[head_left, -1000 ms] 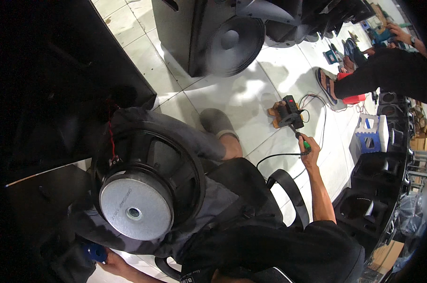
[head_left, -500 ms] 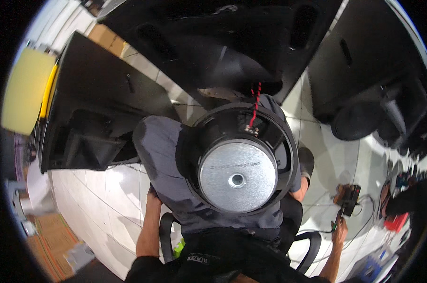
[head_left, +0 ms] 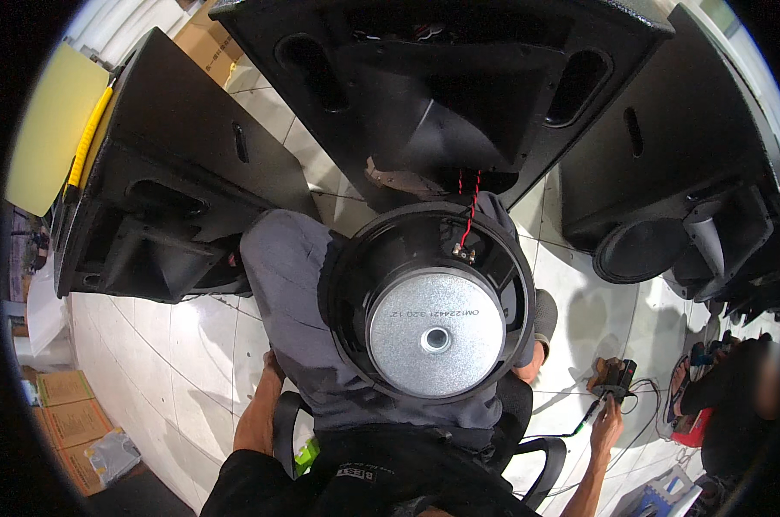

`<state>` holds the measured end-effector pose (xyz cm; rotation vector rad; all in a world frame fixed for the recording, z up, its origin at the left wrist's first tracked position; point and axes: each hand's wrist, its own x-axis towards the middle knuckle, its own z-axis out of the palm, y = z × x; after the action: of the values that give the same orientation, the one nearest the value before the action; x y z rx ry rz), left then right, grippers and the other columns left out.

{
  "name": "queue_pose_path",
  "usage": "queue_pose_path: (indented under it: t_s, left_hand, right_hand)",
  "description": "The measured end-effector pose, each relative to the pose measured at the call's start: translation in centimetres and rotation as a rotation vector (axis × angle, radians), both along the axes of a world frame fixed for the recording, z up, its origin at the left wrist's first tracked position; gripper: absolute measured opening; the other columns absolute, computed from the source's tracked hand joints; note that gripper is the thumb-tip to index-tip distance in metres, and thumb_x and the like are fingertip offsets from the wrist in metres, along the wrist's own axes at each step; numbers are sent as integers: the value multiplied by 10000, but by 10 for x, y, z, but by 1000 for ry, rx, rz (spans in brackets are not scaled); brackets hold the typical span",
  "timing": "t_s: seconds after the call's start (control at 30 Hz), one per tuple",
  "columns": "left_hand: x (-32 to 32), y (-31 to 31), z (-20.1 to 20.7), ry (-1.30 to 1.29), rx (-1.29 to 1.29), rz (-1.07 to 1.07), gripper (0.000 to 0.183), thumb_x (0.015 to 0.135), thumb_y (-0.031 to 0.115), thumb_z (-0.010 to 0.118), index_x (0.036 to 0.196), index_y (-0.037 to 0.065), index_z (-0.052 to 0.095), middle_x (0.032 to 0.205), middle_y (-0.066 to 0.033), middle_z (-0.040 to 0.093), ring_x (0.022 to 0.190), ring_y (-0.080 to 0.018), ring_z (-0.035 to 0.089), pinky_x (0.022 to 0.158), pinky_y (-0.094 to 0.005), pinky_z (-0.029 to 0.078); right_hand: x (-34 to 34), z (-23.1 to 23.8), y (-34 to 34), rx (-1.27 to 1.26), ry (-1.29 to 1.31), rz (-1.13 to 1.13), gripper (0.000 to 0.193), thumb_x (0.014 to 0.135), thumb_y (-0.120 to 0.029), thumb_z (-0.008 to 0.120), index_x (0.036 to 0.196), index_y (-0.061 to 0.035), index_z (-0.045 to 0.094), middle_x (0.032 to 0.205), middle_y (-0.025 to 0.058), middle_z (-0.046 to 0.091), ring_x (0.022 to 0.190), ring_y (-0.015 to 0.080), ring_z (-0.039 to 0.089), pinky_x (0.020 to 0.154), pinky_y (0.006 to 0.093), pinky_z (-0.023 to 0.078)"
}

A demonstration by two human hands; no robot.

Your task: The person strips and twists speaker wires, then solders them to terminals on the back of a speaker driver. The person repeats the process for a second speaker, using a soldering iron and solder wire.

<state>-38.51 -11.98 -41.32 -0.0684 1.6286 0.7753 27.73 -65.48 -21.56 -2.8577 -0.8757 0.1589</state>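
Observation:
On my lap rests a large round speaker driver (head_left: 437, 332), its silver magnet facing up. Red and black wires (head_left: 470, 220) run from its terminal into the opening of the big black speaker cabinet (head_left: 433, 129) ahead. My right hand (head_left: 608, 420) is low at the right, its fingers closed round what looks like a soldering iron (head_left: 590, 414) with a green and black handle. That hand is beside a small black stand (head_left: 614, 376) on the floor. My left hand (head_left: 274, 364) lies against the side of my left thigh; its fingers are hidden.
Black speaker cabinets stand at the left (head_left: 162, 189) and right (head_left: 683, 164). A cable (head_left: 653, 414) curls over the tiled floor by the stand. Another person (head_left: 743, 396) is at the far right. Cardboard boxes (head_left: 71, 418) are at the lower left.
My view has shifted, and the cabinets show lower and more fully. My right hand stays by the stand with the soldering iron. The speaker driver remains on my lap.

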Motion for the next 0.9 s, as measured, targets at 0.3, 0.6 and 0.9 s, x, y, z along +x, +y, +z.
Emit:
queue_pose_path:
  t_s: [0.3,0.6,0.9]
  left_hand:
    - [35,15,67,360,52,-216,391,869,266,630,1214,81,638,904,-99,650,821,-243,594,795,-400,498]
    - [214,21,332,935,914,-693,224,921,118,630,1068,-41,687,1019,-125,691,933,-188,631,871,-305,471]
    - [429,70,399,507,1391,-1542,200,872,166,673,955,-6,731,863,-139,727,794,-187,688,735,-300,504]
  right_hand:
    - [-15,121,268,785,481,-137,246,963,-114,599,1079,92,665,933,114,683,788,146,648,662,271,511]
    - [-7,173,450,445,811,504,297,914,-229,625,836,34,740,583,21,561,519,77,465,493,275,362]
    - [1,167,497,147,1267,436,257,888,-171,667,683,-15,658,530,-24,495,445,54,412,393,232,285]
